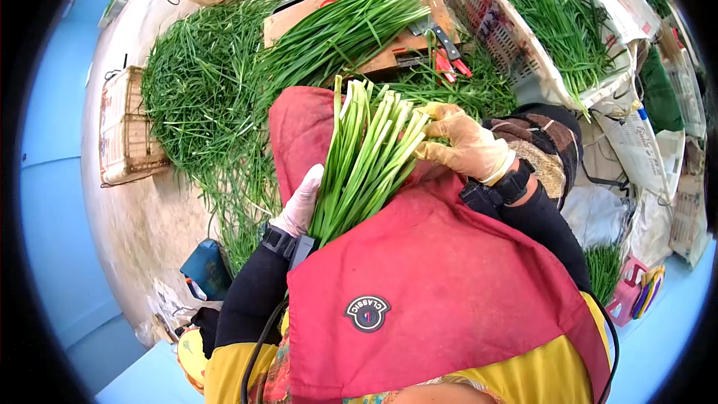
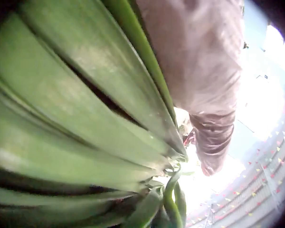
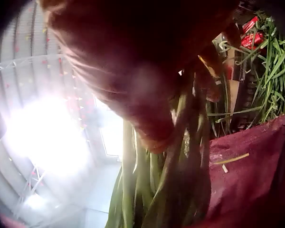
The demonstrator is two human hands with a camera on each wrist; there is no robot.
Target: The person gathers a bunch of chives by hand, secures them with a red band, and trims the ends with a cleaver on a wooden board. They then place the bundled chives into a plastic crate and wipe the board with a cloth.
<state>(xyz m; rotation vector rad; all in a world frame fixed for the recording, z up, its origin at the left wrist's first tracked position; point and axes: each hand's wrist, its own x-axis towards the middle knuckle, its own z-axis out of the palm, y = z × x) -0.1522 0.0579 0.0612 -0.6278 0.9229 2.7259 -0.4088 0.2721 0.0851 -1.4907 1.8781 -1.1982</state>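
Note:
A bunch of garlic chives (image 1: 366, 157) lies over the person's lap, pale stem ends pointing away from the body. The left hand (image 1: 301, 202), in a thin whitish glove, grips the bunch from its left side, thumb up along the leaves; its other fingers are hidden beneath. In the left wrist view, flat green leaves (image 2: 80, 95) fill the space beside the gloved thumb (image 2: 211, 137). At the stem ends, the right hand (image 1: 464, 142) in a yellowish glove pinches stalks on the bunch's right edge. Stalks (image 3: 152, 190) hang below the right fingers (image 3: 156, 137) in the right wrist view.
A larger pile of chives (image 1: 344, 26) lies on a wooden board (image 1: 288, 24) ahead, beside a black-handled knife (image 1: 447, 43) and red-handled tool (image 1: 444, 66). Loose greens (image 1: 202, 82) cover the floor at left, near a crate (image 1: 123, 131). Another crate (image 1: 497, 19) stands right.

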